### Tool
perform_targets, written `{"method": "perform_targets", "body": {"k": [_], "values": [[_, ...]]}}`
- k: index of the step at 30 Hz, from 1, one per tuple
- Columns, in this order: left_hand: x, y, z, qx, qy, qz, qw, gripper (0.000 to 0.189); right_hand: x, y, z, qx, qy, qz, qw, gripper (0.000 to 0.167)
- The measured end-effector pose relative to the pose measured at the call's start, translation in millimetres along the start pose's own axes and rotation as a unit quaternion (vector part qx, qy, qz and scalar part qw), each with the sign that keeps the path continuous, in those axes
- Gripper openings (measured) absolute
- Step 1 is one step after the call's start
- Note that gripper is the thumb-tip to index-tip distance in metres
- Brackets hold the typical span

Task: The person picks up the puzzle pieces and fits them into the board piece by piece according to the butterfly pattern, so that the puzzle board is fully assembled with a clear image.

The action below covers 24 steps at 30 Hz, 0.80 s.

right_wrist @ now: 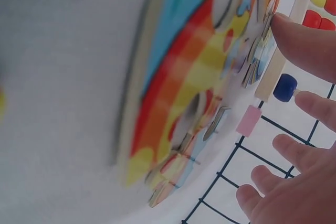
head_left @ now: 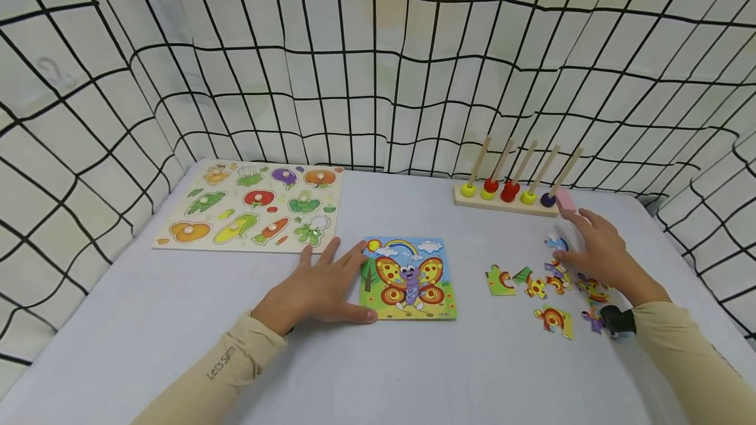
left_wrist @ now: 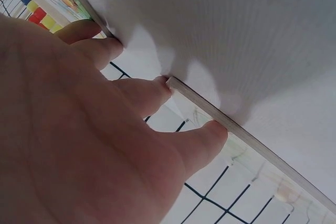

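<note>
Got a butterfly board (head_left: 411,279) sitting around the middle of the white-covered desk (head_left: 425,372), well in from the left and right edges. Probably put there to suit both hands. Full picture on top, no gap to be spotted in it.

Left hand (head_left: 315,290) spread out at the board's left edge, fingers mostly straight, clutching nothing. Thumb on the near left corner, a couple of fingertips up by the far left one, presumably to stop any sliding. Other two fingertips against the near edge of the vegetable board (head_left: 235,190), right by its near right corner. Maybe just down to the tight gap between boards.

Right hand (head_left: 599,258) over toward the desk's right edge, among loose puzzle pieces (head_left: 536,288). Fingers apart and loosely bent, no grip on anything visible. Thumb close to a few pieces; can't tell about actual contact. Some pieces lying apart, others bunched up near the hand, handy for that side at a guess.

Vegetable board back by the far left corner, peg rack (head_left: 496,204) along the back edge toward the right corner, both likely parked there for elbow room. Pink block (head_left: 566,200) just past the rack's right end, looking untouched in the right wrist view.
</note>
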<state>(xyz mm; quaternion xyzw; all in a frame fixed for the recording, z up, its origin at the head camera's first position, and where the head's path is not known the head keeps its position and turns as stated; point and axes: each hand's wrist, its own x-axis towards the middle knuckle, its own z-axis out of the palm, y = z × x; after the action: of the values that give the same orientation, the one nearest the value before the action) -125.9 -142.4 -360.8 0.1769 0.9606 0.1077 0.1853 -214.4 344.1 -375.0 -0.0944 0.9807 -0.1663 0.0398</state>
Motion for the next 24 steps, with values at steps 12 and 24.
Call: {"method": "perform_targets", "body": {"k": [12, 24], "values": [[-0.1, -0.5, 1.0, -0.003, 0.003, 0.005, 1.0000, 0.111, 3.0, 0.9, 0.1, -0.026, -0.007, -0.032, 0.9991, 0.061], [-0.2, -1.4, 0.7, -0.001, 0.007, 0.005, 1.0000, 0.112, 9.3, 2.7, -4.7, -0.028, -0.058, -0.028, 0.9975, 0.053]]}}
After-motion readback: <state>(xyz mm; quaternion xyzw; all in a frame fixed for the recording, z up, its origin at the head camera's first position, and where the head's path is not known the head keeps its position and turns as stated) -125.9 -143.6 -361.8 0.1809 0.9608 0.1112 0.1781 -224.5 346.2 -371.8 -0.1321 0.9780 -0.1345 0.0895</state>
